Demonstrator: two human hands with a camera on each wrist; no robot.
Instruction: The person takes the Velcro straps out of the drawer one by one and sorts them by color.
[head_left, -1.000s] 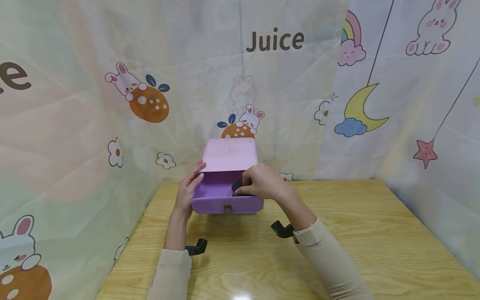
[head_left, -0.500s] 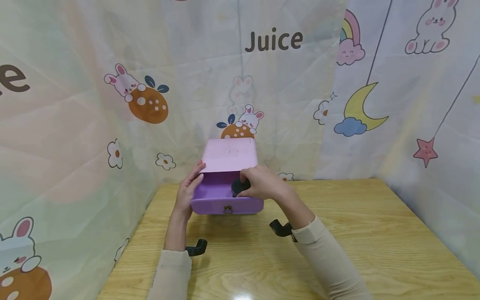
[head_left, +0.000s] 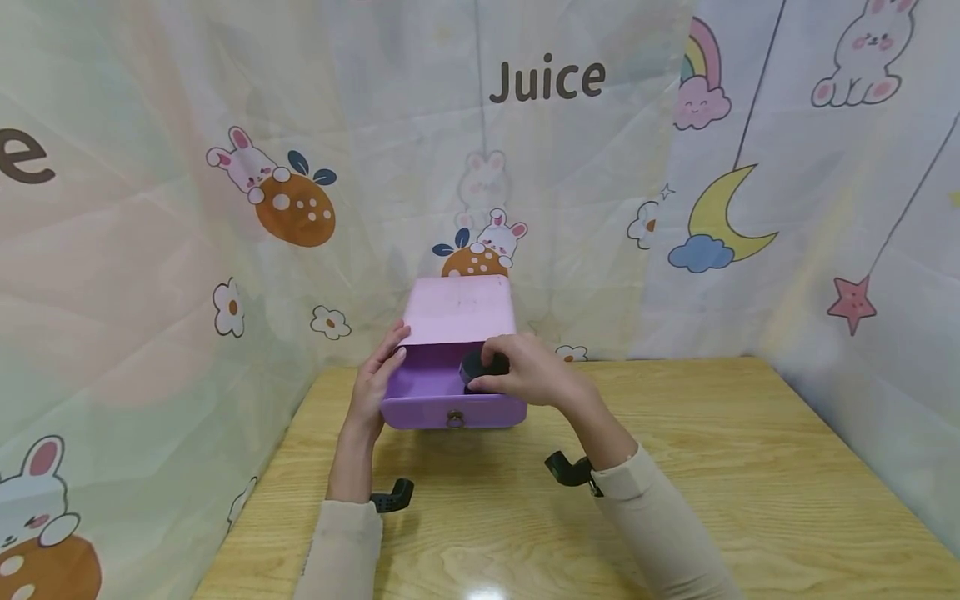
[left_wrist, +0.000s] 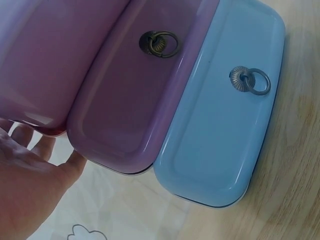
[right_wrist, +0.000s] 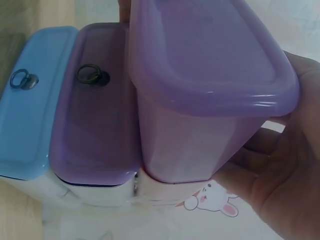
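A small cabinet with a pink top (head_left: 459,310) stands at the far side of the table, its purple top drawer (head_left: 420,414) pulled out. My right hand (head_left: 531,372) reaches over the drawer's right side and pinches a black round object (head_left: 471,367) between thumb and fingers, within the drawer. The hand covers part of that object, and its exact kind does not show. My left hand (head_left: 372,385) rests against the cabinet's left side, thumb by the drawer's edge. Neither wrist view shows the black object.
Below the pulled-out drawer, a closed purple drawer (left_wrist: 120,95) and a closed blue drawer (left_wrist: 215,120) each have a ring pull. A printed cloth (head_left: 577,208) hangs behind the wooden table (head_left: 675,467). Black camera mounts stick out from both wrists.
My right hand shifts its fingers on the black round object, which sits slightly higher and further left than half a second ago. The left hand and drawer stay put.
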